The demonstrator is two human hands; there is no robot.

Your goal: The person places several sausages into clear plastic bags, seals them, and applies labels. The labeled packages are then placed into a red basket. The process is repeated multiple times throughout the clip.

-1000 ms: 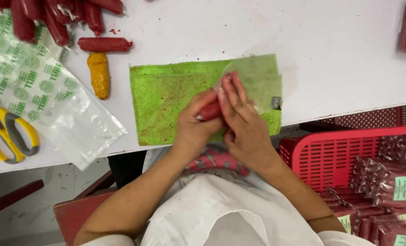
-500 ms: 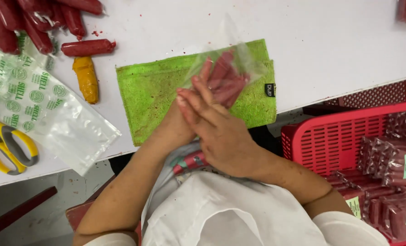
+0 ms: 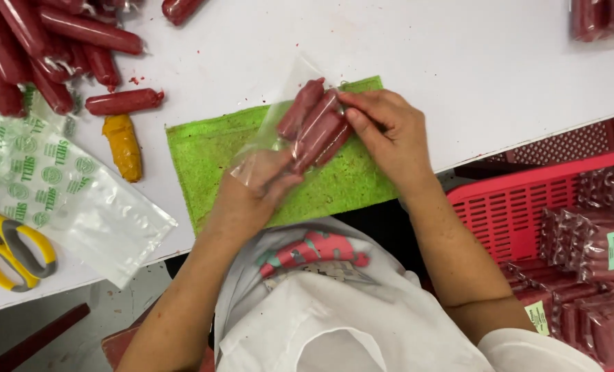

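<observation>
Left hand (image 3: pixel 255 200) pinching the open mouth of a clear bag (image 3: pixel 279 141), right hand (image 3: pixel 386 134) gripping red sausages (image 3: pixel 315 125) inside it, over a green cloth (image 3: pixel 210 155) at the table's near edge, yellow scissors (image 3: pixel 7 248) far left, red basket (image 3: pixel 520 207) right.

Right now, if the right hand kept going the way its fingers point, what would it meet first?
The right hand points left across the table, fingertips already on the clear bag of red sausages. Past it lies the green cloth, then probably the orange sausage; height is unclear.
</observation>
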